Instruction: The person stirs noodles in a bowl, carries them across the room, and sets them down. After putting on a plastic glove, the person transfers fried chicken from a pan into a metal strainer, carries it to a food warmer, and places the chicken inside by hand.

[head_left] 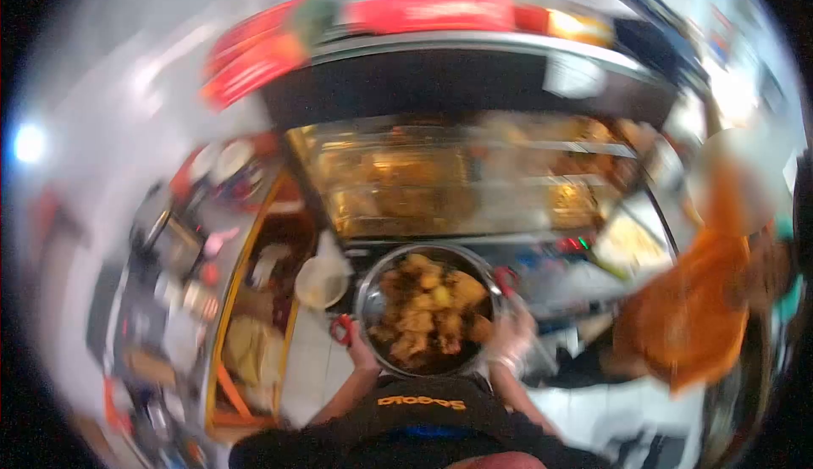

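A round metal pan with red side handles is right in front of my body. Pieces of fried chicken, browned and golden, fill much of it. My left hand grips the pan at its left side, by the red handle. At the right side, just below the other red handle, my right hand holds the rim; it is blurred and seems to wear a clear glove. The undersides of both hands' grips are hidden.
Ahead stands a lit glass display case with food inside. A whitish tub is left of the pan. Further left is a yellow-edged counter. A person in an orange top stands close on the right.
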Demonstrator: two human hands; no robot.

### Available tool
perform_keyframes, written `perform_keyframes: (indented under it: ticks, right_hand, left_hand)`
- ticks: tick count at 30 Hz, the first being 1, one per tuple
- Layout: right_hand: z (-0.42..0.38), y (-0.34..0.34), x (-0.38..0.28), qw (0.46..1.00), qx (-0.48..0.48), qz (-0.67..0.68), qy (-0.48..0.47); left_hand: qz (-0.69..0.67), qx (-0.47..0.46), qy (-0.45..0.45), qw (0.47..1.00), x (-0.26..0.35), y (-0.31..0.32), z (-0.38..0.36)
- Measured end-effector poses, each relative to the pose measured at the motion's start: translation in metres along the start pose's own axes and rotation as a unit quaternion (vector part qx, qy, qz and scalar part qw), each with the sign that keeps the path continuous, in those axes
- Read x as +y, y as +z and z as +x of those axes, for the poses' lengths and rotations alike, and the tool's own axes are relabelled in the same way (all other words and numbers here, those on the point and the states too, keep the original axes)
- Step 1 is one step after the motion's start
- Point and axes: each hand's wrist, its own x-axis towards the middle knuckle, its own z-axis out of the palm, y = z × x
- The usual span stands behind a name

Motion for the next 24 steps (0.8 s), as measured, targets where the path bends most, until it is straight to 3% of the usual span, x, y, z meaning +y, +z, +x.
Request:
perform_keyframes:
  ticks: [1,2,3,4,5,6,7,10,12,15,16,18,20,21,23,24]
  right_hand:
    - [0.002,-0.023,0.012,0.970,-0.062,0.191,0.136]
    - [0.000,-0.040,0.041,0.962,-0.049,0.069,0.261]
    - [0.001,-0.043,0.049,0.967,-0.109,0.037,0.228]
    - [0.005,-0.030,0.047,0.975,-0.163,0.012,0.151]
    - [0.005,-0.018,0.040,0.974,-0.211,-0.017,0.085]
    - [0.008,-0.003,0.035,0.967,-0.248,-0.045,0.029]
    - [0.008,0.013,0.027,0.958,-0.278,-0.068,-0.011]
    - [0.010,0.032,0.026,0.940,-0.318,-0.109,-0.064]
    - [0.011,0.039,0.028,0.933,-0.328,-0.126,-0.078]
    - [0.012,0.049,0.033,0.924,-0.341,-0.144,-0.091]
    - [0.014,0.050,0.035,0.923,-0.339,-0.153,-0.102]
    - [0.020,0.049,0.036,0.918,-0.333,-0.177,-0.124]
    - [0.019,0.052,0.036,0.916,-0.325,-0.194,-0.132]
    - [0.019,0.053,0.036,0.916,-0.319,-0.202,-0.132]
    - [0.014,0.058,0.039,0.918,-0.303,-0.220,-0.130]
    - [0.012,0.061,0.040,0.918,-0.295,-0.233,-0.128]
  left_hand:
    - [0.096,0.041,0.102,0.989,-0.015,-0.025,0.019]
    - [0.182,0.113,0.205,0.955,-0.027,-0.037,0.030]
    - [0.258,0.234,0.178,0.920,-0.017,-0.012,0.006]
    - [0.286,0.181,0.197,0.920,-0.016,-0.019,0.009]
    - [0.297,0.291,0.140,0.898,0.025,0.064,-0.056]
    - [0.317,0.306,0.076,0.894,0.008,0.017,-0.012]
    - [0.307,0.224,0.064,0.923,0.004,0.004,-0.005]
    - [0.284,0.231,0.110,0.924,-0.002,0.015,-0.018]
    - [0.266,0.193,0.081,0.941,0.000,0.011,-0.017]
    - [0.235,0.209,0.069,0.947,0.005,0.021,-0.027]
    - [0.266,0.141,0.117,0.946,-0.014,-0.018,0.005]
    - [0.236,-0.115,0.177,0.948,-0.044,-0.084,0.068]
    - [0.335,-0.044,-0.083,0.938,0.037,-0.015,-0.038]
    - [0.330,-0.043,-0.090,0.939,0.038,-0.022,-0.039]
    - [0.272,-0.151,-0.075,0.947,0.047,-0.036,-0.038]
    - [0.269,-0.155,-0.085,0.947,0.053,-0.043,-0.034]
